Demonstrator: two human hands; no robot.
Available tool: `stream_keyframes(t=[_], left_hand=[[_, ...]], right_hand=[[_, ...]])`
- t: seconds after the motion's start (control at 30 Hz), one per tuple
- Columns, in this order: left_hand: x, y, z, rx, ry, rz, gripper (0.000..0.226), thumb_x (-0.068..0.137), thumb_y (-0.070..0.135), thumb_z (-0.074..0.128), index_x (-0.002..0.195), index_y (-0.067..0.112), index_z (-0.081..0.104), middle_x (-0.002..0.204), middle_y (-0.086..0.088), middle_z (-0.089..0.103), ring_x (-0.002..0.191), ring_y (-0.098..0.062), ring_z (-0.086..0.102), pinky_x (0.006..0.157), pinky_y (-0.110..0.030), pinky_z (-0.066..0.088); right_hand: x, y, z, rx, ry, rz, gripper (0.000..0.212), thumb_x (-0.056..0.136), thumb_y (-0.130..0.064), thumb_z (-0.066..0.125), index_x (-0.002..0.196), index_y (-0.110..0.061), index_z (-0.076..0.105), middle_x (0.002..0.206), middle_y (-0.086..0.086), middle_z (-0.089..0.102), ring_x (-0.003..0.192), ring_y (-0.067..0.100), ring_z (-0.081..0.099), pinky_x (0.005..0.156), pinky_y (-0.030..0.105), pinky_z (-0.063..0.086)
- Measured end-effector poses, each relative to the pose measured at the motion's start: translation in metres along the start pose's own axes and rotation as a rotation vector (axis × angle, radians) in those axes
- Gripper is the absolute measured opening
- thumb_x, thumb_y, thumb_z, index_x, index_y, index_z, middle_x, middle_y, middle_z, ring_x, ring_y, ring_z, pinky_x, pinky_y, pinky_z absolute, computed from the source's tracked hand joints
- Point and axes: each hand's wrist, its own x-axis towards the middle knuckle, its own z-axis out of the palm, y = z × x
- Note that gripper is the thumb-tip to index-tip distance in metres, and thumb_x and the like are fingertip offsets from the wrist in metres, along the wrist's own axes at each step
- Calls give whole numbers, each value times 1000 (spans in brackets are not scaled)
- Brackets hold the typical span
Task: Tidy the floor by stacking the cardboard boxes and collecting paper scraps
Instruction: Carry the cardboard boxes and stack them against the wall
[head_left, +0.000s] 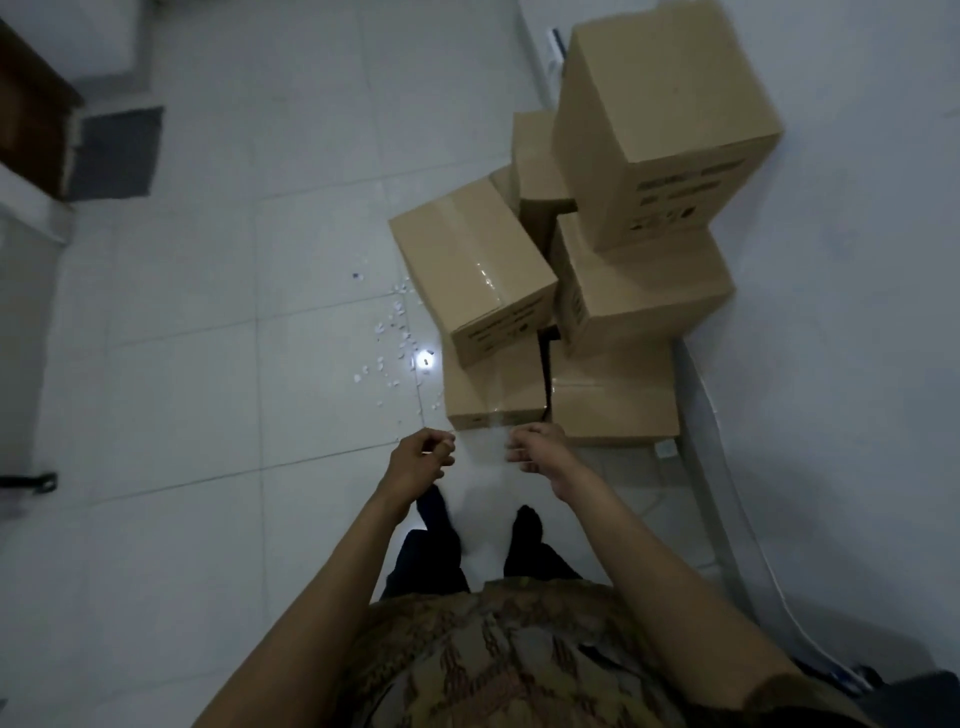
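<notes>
While we look down past our patterned shirt (519, 660) and dark feet (527, 525), both arms reach forward over the white tiled floor (208, 415). Our left hand (421, 460) has its fingers curled in, and whether they pinch anything we cannot tell. Our right hand (535, 449) is curled the same way, and we cannot tell what it holds either. Just beyond both hands stand 2 low cardboard boxes (493, 395) side by side on the floor, taped closed. More closed boxes sit on top of them: a tilted box (472, 265) on the left, a box on the right (639, 291), and the highest box (665, 114) above that. Small white paper scraps (395, 338) lie scattered on the floor left of the stack, beyond our left hand.
</notes>
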Motion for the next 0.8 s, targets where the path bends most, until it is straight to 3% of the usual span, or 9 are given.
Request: stream_keyframes(t=[0.27,0.53,0.67,0.8], left_hand=[[-2,-18,-71,-97,91,17,20,98,21,55,112,11,66,108,-5,68,93,-13,68,74,-23,53],[32,-22,-169,-145,102,72,16,98,20,55,108,16,67,106,-3,69,93,-14,69,74,-23,53],[51,-30,-213,-159,87,82,16,98,18,55,109,14,66,105,-4,69,93,-15,68,74,-24,53],[62,-37,-242,-157,73,86,18,97,18,56,110,13,67,104,-4,70,92,-14,69,73,-24,54]], right_hand=[[6,-29,69,-106,-88,-33,10,97,-11,55,89,-12,62,84,4,63,68,12,64,54,19,45],[30,-65,145,-89,-26,-52,9,99,-11,52,93,-11,59,92,9,64,71,15,64,51,20,45],[38,-72,179,-61,20,-65,9,98,-13,54,90,-13,58,87,6,65,72,16,64,58,23,47],[41,-71,200,-35,47,-32,8,99,-13,54,92,-13,58,85,5,65,72,16,64,51,20,46]])
